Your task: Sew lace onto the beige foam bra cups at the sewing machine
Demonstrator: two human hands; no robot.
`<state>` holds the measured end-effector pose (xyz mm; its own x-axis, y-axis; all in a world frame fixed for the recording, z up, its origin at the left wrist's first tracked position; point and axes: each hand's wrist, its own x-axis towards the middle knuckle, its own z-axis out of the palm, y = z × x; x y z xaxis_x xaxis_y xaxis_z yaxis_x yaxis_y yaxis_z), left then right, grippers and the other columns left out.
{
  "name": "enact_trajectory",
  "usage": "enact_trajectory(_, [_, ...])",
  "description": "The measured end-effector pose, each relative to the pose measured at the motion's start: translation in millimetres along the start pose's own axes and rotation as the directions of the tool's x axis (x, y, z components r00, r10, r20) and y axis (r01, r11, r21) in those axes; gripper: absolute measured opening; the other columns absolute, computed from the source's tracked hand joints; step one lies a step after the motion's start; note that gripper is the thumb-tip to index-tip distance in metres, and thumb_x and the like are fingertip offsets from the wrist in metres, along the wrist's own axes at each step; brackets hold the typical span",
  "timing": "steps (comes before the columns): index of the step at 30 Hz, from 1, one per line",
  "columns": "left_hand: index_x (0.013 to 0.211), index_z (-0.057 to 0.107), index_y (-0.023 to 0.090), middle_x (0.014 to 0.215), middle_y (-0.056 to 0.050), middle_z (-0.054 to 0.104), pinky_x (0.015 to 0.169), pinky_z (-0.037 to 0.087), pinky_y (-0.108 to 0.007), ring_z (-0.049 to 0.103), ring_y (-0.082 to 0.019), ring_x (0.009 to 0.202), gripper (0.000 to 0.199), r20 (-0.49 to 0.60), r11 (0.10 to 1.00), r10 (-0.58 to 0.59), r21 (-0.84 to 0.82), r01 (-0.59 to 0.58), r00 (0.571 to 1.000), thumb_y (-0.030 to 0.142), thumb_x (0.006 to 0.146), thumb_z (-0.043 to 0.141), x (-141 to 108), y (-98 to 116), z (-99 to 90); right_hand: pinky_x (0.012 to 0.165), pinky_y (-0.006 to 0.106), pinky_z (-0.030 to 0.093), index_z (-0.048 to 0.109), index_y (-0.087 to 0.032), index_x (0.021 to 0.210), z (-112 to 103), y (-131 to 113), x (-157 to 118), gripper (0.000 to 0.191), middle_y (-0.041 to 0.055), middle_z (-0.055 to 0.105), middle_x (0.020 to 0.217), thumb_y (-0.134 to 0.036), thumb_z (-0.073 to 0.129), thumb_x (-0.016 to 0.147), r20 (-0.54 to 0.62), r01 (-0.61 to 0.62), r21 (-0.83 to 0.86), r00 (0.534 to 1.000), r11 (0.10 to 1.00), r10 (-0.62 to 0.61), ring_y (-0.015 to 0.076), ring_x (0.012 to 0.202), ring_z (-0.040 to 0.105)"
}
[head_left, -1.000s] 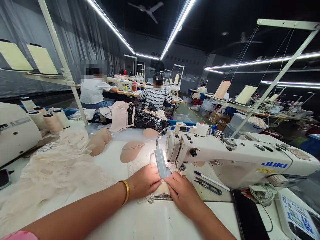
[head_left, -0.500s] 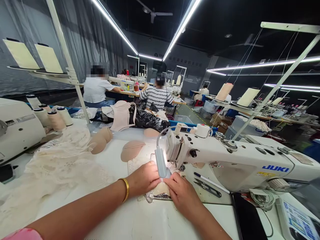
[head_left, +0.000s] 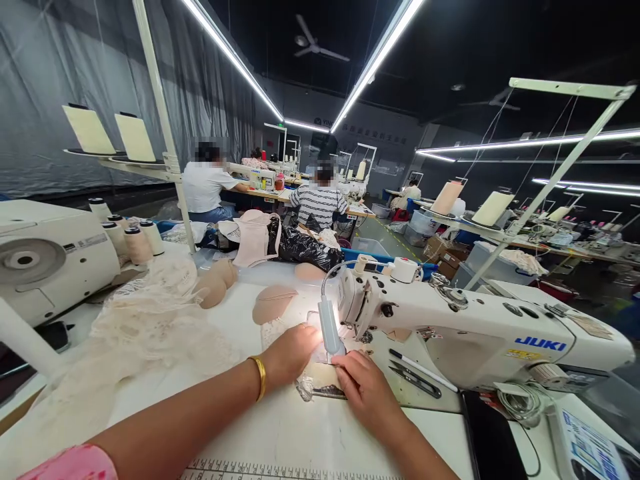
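A white JUKI sewing machine (head_left: 465,333) stands to the right, its needle area lit by a grey gooseneck lamp (head_left: 328,327). Pale fabric (head_left: 320,353) lies under the lamp, and much of it is hidden by my hands. My left hand (head_left: 293,352), a gold bangle at the wrist, is closed on the fabric's left side, fingertips washed out by glare. On the near right side, my right hand (head_left: 367,387) pinches the fabric's edge with thumb and forefinger. A beige moulded bra cup (head_left: 274,305) rests just beyond my left hand.
Cream lace (head_left: 165,313) is heaped at left, near several thread cones (head_left: 136,245). Thread snips (head_left: 417,381) and a white pen (head_left: 425,371) lie beside the machine, left of a black flat object (head_left: 493,433). A ruler scale (head_left: 280,471) runs along the front. Two co-workers sit ahead.
The camera view has shifted left and tilted, bringing the ruler scale into sight. My left hand is slightly farther from my right, with the fabric between them showing more.
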<state>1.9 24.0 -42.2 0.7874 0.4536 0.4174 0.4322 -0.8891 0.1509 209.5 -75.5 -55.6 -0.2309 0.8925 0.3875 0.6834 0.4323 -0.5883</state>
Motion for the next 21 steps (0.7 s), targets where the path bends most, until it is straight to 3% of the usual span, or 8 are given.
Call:
enact_trajectory(2, [0.097, 0.06, 0.019, 0.082, -0.003, 0.065, 0.068, 0.046, -0.031, 0.058, -0.02, 0.074, 0.023, -0.021, 0.998, -0.009, -0.068, 0.008, 1.0, 0.002, 0.087, 0.048, -18, 11, -14.5, 0.075, 0.035, 0.046, 0.061, -0.024, 0.121, 2, -15, 0, 0.026, 0.0032, 0.066, 0.09, -0.039, 0.048, 0.104, 0.073, -0.191, 0.264, 0.981, 0.945, 0.178, 0.0225, 0.083, 0.059])
enact_trajectory(6, [0.121, 0.063, 0.024, 0.12, -0.008, 0.07, 0.098, 0.047, -0.039, 0.061, -0.026, 0.112, 0.029, -0.039, 0.843, -0.183, -0.52, 0.137, 0.982, 0.019, 0.092, 0.062, -71, 62, -41.2, 0.068, 0.028, 0.039, 0.048, -0.023, 0.134, 11, -49, 4, 0.05, -0.006, 0.058, 0.076, -0.049, 0.066, 0.094, 0.239, -0.423, 0.694, 0.898, 0.582, 0.368, 0.0161, 0.07, 0.052])
enact_trajectory(8, [0.108, 0.067, 0.022, 0.108, -0.009, 0.073, 0.091, 0.05, -0.036, 0.065, -0.025, 0.101, 0.024, 0.21, 0.472, -0.378, -0.794, 0.383, 0.902, 0.039, 0.091, 0.072, -94, 92, -42.4, 0.067, 0.026, 0.037, 0.05, -0.023, 0.133, 18, -66, 5, 0.057, -0.0074, 0.057, 0.074, -0.046, 0.075, 0.087, 0.236, -0.422, 0.789, 0.879, 0.447, 0.414, 0.0145, 0.07, 0.049])
enact_trajectory(10, [0.111, 0.067, 0.02, 0.1, -0.01, 0.075, 0.08, 0.053, -0.034, 0.069, -0.023, 0.085, 0.048, 0.566, -0.158, -0.364, -0.82, 0.55, 0.74, 0.06, 0.085, 0.076, -108, 114, -38.1, 0.067, 0.025, 0.037, 0.053, -0.024, 0.133, 28, -80, 0, 0.062, -0.0078, 0.056, 0.074, -0.046, 0.081, 0.082, 0.189, -0.381, 0.846, 0.868, 0.372, 0.458, 0.0138, 0.07, 0.049])
enact_trajectory(12, [0.113, 0.068, 0.017, 0.104, -0.013, 0.076, 0.086, 0.054, -0.034, 0.072, -0.024, 0.09, 0.059, 0.686, -0.573, -0.38, -0.701, 0.425, 0.62, 0.064, 0.079, 0.08, -111, 125, -35.3, 0.068, 0.025, 0.041, 0.057, -0.027, 0.132, 39, -92, -10, 0.064, -0.0075, 0.054, 0.076, -0.049, 0.085, 0.079, 0.111, -0.307, 0.889, 0.864, 0.34, 0.491, 0.0138, 0.07, 0.051])
enact_trajectory(13, [0.113, 0.069, 0.016, 0.109, -0.014, 0.076, 0.093, 0.054, -0.035, 0.072, -0.025, 0.098, 0.058, 0.67, -0.652, -0.451, -0.698, 0.295, 0.59, 0.059, 0.078, 0.084, -108, 127, -35.9, 0.069, 0.025, 0.043, 0.058, -0.028, 0.131, 45, -97, -18, 0.064, -0.0067, 0.055, 0.077, -0.051, 0.086, 0.078, 0.067, -0.266, 0.903, 0.864, 0.338, 0.499, 0.0143, 0.071, 0.053])
enact_trajectory(17, [0.102, 0.073, 0.015, 0.112, -0.012, 0.075, 0.093, 0.055, -0.033, 0.07, -0.027, 0.105, 0.041, 0.461, -0.552, -0.743, -0.832, -0.055, 0.485, 0.035, 0.072, 0.092, -93, 117, -49.4, 0.075, 0.032, 0.052, 0.062, -0.029, 0.128, 67, -102, -56, 0.066, 0.0019, 0.068, 0.092, -0.06, 0.085, 0.075, -0.042, -0.198, 0.9, 0.848, 0.389, 0.528, 0.0215, 0.08, 0.065])
enact_trajectory(21, [0.096, 0.075, 0.014, 0.103, -0.01, 0.076, 0.084, 0.057, -0.034, 0.069, -0.026, 0.096, 0.032, 0.445, -0.529, -0.776, -0.845, -0.078, 0.447, 0.032, 0.074, 0.091, -85, 117, -60.7, 0.075, 0.036, 0.055, 0.06, -0.03, 0.133, 70, -95, -80, 0.07, 0.0036, 0.071, 0.091, -0.064, 0.083, 0.076, -0.043, -0.228, 0.888, 0.824, 0.4, 0.565, 0.0252, 0.079, 0.068])
